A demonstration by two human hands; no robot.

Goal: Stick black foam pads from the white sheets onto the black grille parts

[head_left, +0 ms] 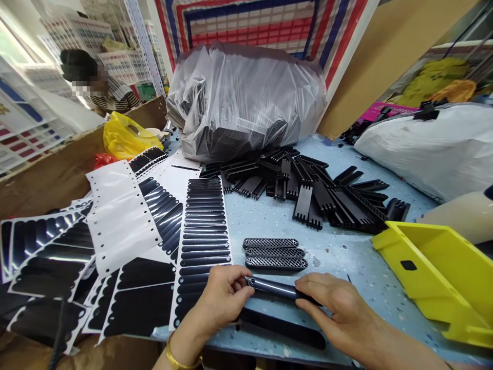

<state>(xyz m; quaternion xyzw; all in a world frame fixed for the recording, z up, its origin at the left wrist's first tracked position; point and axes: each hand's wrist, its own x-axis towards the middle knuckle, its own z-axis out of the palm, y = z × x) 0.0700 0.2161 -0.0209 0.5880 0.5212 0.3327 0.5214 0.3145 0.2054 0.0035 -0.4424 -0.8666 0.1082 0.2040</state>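
My left hand (223, 300) pinches the left end of a long narrow dark strip (274, 289) just above the table edge. My right hand (339, 308) lies over the strip's right end, fingers pressed along it. Under the strip rests a black flat bar (285, 329). Just beyond the hands lie three perforated grille strips (274, 254) side by side. To the left sits a white backing sheet with rows of black oval stickers (202, 231).
More sticker sheets (77, 246) cover the left side. A heap of black comb-like plastic parts (316, 190) lies before a grey plastic bag (242, 103). A yellow bin (439, 272) stands at the right, a white sack (431, 144) behind it. Another person (96, 82) sits far left.
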